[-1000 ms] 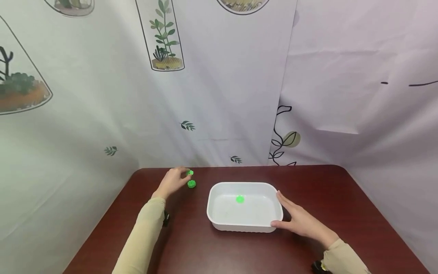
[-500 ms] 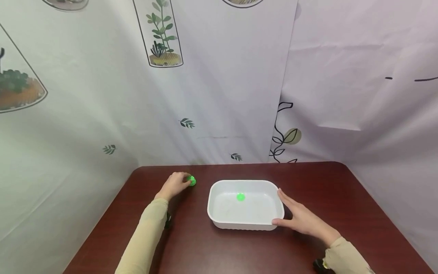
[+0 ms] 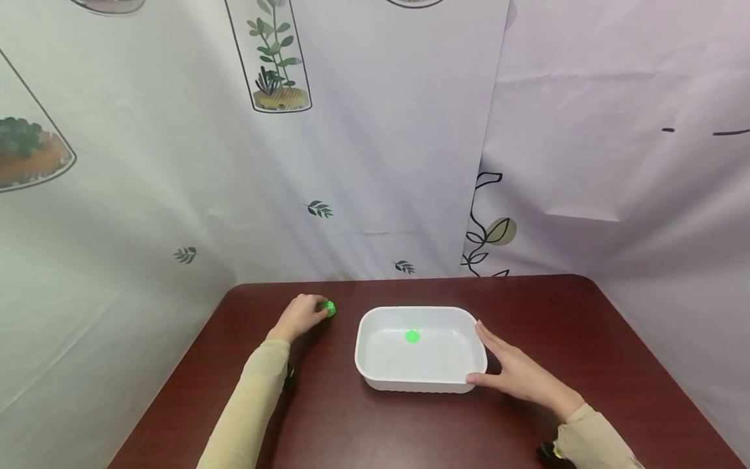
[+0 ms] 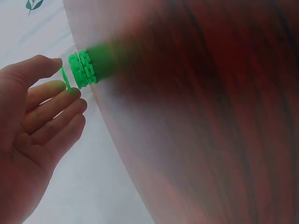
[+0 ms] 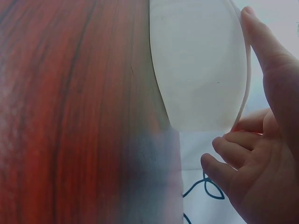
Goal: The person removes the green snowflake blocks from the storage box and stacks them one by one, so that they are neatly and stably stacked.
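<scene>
My left hand (image 3: 297, 315) reaches to the far left of the table, its thumb and fingers pinching a thin green disc (image 4: 66, 79). Close by, a small stack of green toothed discs (image 4: 82, 69) stands on the tabletop; the hand partly covers this green stack (image 3: 331, 308) in the head view. A white rectangular tub (image 3: 418, 385) sits at the middle, with one flat green disc (image 3: 413, 336) inside on its floor. At the tub's right end, my right hand (image 3: 521, 376) holds the rim, thumb at the front corner and fingers toward the back.
The dark red-brown table (image 3: 351, 430) has rounded far corners. Behind it and along both sides hangs a pale cloth (image 3: 375, 163) printed with plants.
My left hand has come down a little, bringing its green disc from behind the other green piece close to it. The right hand and the tub keep their places.
</scene>
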`<control>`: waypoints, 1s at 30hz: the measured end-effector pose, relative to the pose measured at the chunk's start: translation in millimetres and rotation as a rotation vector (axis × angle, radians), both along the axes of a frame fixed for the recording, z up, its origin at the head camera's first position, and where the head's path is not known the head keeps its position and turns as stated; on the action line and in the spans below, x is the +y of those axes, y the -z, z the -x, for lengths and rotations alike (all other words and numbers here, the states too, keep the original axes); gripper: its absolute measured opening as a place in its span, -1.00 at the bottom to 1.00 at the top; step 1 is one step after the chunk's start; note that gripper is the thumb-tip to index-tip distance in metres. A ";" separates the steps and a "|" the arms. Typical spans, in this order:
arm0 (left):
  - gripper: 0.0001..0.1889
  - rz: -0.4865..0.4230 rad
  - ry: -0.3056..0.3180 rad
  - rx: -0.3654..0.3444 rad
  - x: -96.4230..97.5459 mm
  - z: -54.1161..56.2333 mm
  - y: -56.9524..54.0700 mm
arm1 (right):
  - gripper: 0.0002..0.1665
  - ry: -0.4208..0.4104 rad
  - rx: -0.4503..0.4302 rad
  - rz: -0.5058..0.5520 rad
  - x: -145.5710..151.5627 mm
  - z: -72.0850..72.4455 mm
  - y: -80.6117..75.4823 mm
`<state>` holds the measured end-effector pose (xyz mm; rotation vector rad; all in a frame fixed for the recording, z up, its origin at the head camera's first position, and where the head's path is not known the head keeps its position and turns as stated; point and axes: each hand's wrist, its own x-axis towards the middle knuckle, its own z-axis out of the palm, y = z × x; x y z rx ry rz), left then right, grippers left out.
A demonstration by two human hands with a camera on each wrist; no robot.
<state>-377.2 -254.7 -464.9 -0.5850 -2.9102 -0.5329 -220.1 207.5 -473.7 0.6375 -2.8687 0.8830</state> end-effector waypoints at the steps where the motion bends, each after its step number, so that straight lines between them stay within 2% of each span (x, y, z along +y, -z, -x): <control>1: -0.71 0.004 -0.003 -0.002 0.3 0.1 0.3 | 0.32 -0.001 0.003 -0.003 0.1 -0.1 0.1; 9: -0.72 0.017 -0.027 -0.047 2.2 0.1 4.1 | 0.29 -0.016 0.021 -0.007 1.8 0.8 2.6; 15: -0.69 0.021 -0.020 -0.043 2.1 2.7 1.6 | 0.28 -0.021 0.022 0.004 3.1 2.6 1.4; 20: -0.67 0.021 -0.010 -0.039 1.0 -0.1 -0.4 | 0.27 -0.026 0.031 0.004 3.8 1.2 -1.5; 26: -0.63 -0.002 -0.006 -0.034 1.3 -0.7 -6.3 | 0.28 -0.025 0.032 -0.002 4.0 1.0 -2.3; 30: -0.58 -0.010 0.002 -0.035 4.7 -0.2 -16.2 | 0.30 -0.017 -0.001 0.004 2.9 1.1 -1.7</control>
